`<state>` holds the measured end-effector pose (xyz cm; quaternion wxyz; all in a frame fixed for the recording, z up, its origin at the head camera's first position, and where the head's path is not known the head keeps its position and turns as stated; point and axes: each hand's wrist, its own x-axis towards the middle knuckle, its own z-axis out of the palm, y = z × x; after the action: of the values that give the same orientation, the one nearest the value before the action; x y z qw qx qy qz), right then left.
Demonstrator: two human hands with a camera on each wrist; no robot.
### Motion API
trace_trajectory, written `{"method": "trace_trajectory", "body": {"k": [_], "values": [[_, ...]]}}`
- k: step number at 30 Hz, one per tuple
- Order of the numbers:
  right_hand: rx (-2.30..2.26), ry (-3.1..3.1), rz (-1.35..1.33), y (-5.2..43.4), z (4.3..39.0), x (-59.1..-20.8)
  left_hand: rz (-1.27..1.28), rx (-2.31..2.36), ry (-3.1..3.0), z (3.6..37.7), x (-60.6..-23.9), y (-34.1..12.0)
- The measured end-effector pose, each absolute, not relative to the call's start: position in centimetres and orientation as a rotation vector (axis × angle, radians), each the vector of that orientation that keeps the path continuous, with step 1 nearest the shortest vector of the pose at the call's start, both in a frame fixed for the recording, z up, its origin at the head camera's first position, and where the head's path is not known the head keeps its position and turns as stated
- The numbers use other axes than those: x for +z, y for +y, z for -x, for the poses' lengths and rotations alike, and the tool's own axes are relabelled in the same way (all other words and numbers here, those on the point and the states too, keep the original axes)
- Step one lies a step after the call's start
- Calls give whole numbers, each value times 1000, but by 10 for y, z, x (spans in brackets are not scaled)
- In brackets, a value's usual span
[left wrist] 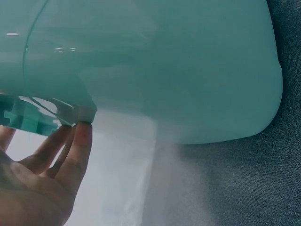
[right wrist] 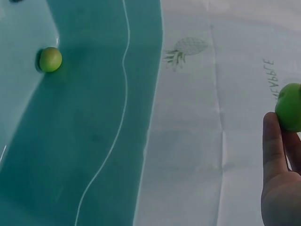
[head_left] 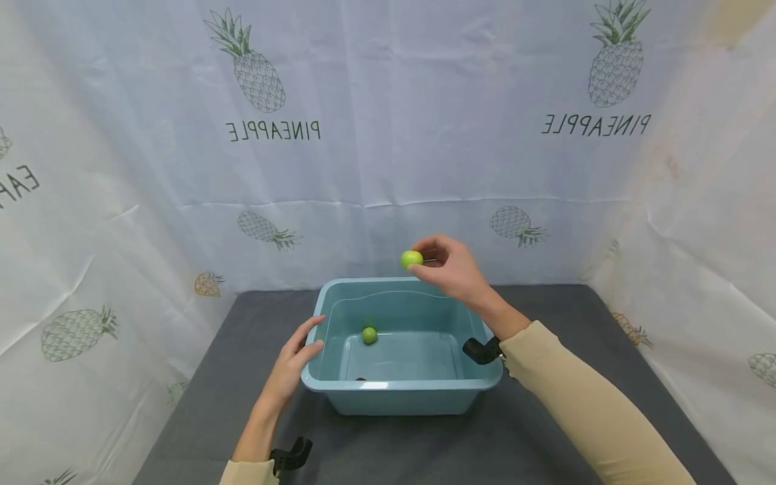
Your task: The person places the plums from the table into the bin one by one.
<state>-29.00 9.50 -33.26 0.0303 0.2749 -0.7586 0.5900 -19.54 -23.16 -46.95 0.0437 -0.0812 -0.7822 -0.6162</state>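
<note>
Small round green ball (head_left: 411,259), smooth, glossy, pinched by right hand (head_left: 451,268)

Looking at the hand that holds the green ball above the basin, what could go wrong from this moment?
The right hand pinches a green ball only at its fingertips, above the far rim of the basin, so it might slip and fall behind the basin. If dropped in, it may strike the other green ball and bounce. The left hand only touches the rim, so the basin could slide.

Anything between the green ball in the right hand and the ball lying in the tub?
Nothing: the head view shows only air and bare tub wall between held ball and lying ball.
</note>
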Motion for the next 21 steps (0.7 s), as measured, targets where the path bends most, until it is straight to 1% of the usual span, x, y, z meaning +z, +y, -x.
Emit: {"method": "trace_trajectory", "body": {"k": [13,21], "values": [[1749,-2397,-886,69,309,-358,222,-1882,-2396,195,-469,-231],[1725,-2485,-858,55,315,-374,213,-1892,-2389,195,-469,-230]]}}
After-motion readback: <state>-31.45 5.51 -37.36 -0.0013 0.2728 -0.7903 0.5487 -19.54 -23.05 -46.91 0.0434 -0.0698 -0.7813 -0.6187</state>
